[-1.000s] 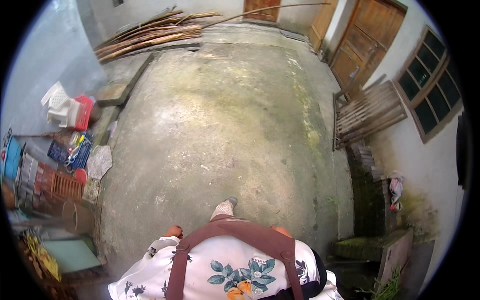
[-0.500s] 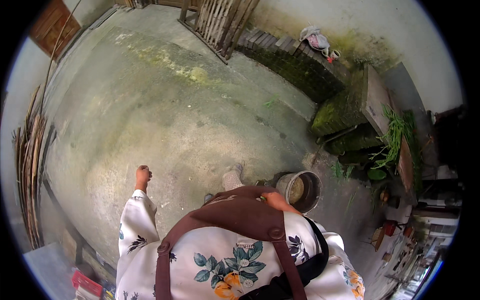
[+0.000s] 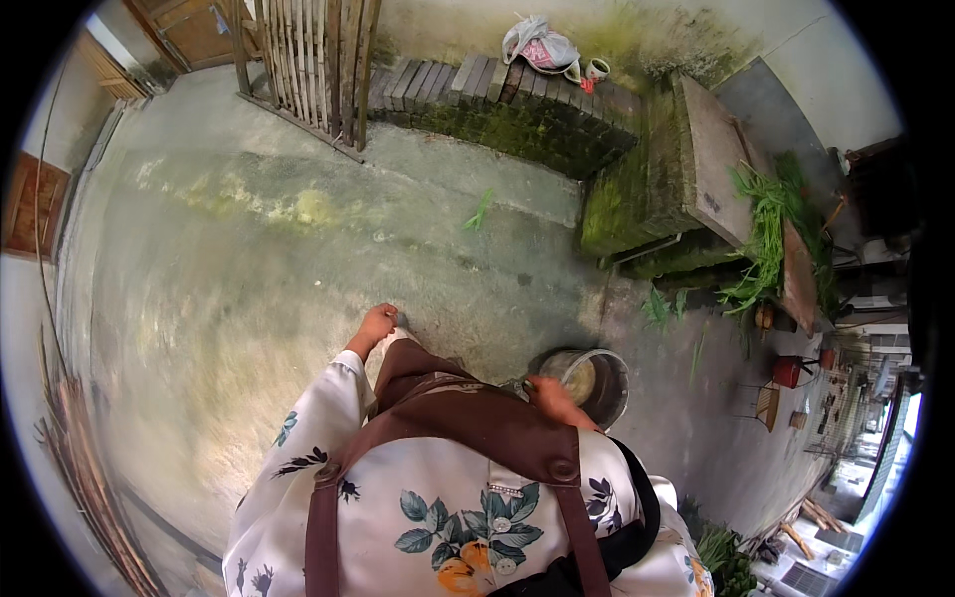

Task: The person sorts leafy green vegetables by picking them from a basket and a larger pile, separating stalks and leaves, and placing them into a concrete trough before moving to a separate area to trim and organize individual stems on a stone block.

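My right hand [image 3: 549, 396] hangs at my right side, fingers wrapped round what appears to be the handle of a grey bucket [image 3: 620, 383]. The bucket's open mouth shows, with something pale inside it. Part of the grip is hidden by my brown apron [image 3: 453, 423]. Over on the left, my left hand [image 3: 377, 324] is held out in front of my leg with its fingers curled in; nothing shows in it.
Ahead stands a mossy brick ledge [image 3: 517, 134] bearing a plastic bag [image 3: 540, 47] and a cup [image 3: 597, 70]. Green plants [image 3: 764, 239] lie on a slab [image 3: 711, 169] at right. A slatted wooden frame [image 3: 303, 75] leans at the back; poles [image 3: 90, 478] stand at left.
My left hand has swung inward and to the right. The view has turned right, so ledge and frame shift left. The bucket has stayed beside my right hand.
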`<control>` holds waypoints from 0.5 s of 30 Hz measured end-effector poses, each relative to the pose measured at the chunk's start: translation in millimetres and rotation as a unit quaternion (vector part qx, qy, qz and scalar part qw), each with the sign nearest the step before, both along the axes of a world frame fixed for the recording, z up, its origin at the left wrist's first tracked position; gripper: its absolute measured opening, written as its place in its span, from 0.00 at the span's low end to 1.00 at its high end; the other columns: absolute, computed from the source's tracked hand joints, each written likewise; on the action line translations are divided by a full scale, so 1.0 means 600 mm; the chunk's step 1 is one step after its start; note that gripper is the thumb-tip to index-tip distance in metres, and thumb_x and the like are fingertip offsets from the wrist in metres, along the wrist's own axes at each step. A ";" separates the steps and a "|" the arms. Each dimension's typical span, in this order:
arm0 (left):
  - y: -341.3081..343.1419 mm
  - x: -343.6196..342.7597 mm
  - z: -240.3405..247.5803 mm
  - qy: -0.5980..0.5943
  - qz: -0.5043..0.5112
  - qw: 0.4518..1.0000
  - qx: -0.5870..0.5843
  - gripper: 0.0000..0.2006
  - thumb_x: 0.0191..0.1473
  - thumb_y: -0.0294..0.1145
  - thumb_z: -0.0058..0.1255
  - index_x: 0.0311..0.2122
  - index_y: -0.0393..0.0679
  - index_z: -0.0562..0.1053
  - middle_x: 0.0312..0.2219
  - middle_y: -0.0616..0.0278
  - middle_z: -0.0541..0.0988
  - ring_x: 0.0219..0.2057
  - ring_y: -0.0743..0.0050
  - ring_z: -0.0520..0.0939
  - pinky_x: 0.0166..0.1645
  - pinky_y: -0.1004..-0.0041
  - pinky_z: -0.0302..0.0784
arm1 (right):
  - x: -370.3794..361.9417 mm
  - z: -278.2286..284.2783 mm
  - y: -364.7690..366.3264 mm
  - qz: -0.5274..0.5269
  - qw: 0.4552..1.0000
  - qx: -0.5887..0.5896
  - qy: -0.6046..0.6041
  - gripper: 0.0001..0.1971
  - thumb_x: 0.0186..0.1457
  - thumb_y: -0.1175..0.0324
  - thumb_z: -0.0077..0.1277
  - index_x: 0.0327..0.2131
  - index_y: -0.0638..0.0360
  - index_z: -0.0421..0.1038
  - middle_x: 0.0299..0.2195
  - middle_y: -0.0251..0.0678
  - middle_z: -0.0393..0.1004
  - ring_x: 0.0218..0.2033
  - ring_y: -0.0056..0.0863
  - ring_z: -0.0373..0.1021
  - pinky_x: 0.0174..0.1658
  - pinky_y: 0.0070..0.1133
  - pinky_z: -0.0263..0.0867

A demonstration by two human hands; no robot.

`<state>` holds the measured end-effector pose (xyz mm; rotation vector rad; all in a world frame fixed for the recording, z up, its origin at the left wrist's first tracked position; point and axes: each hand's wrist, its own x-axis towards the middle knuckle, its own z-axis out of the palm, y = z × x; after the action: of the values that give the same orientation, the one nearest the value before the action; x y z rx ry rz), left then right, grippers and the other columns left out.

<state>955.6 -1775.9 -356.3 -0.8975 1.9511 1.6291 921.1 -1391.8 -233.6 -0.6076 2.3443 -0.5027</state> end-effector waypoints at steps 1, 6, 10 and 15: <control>-0.020 -0.039 -0.015 0.002 0.022 1.000 -0.014 0.13 0.39 0.25 0.42 0.36 0.39 0.66 0.19 0.60 0.72 0.17 0.75 0.72 0.17 0.78 0.64 | -0.017 0.006 -0.006 -0.009 1.000 -0.020 0.012 0.10 0.44 0.62 0.43 0.27 0.57 0.66 0.22 0.49 0.68 0.26 0.48 0.65 0.28 0.36 0.61; -0.095 -0.246 -0.089 -0.039 0.057 0.998 -0.008 0.12 0.38 0.22 0.41 0.33 0.39 0.66 0.17 0.59 0.71 0.13 0.74 0.70 0.14 0.78 0.63 | -0.064 -0.023 -0.040 -0.111 0.993 0.035 -0.032 0.10 0.46 0.62 0.41 0.27 0.58 0.66 0.21 0.47 0.68 0.24 0.46 0.66 0.27 0.35 0.61; -0.124 -0.399 -0.218 -0.025 0.029 0.999 0.005 0.08 0.40 0.24 0.40 0.29 0.41 0.70 0.15 0.58 0.72 0.11 0.71 0.72 0.14 0.76 0.65 | -0.128 0.004 -0.118 -0.290 0.939 0.036 -0.180 0.11 0.48 0.62 0.41 0.29 0.59 0.67 0.18 0.44 0.69 0.20 0.37 0.68 0.23 0.30 0.61; -0.094 -0.585 -0.258 -0.031 -0.006 0.999 -0.016 0.08 0.40 0.26 0.41 0.28 0.42 0.70 0.17 0.57 0.73 0.14 0.69 0.74 0.21 0.72 0.69 | -0.150 -0.018 -0.156 -0.413 0.873 0.028 -0.257 0.10 0.49 0.64 0.42 0.33 0.59 0.67 0.17 0.40 0.69 0.18 0.27 0.66 0.22 0.24 0.61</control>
<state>604.8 -1832.4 -510.9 -0.9354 1.9428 1.5493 830.9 -1485.2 -244.4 0.5583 1.9812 -0.8377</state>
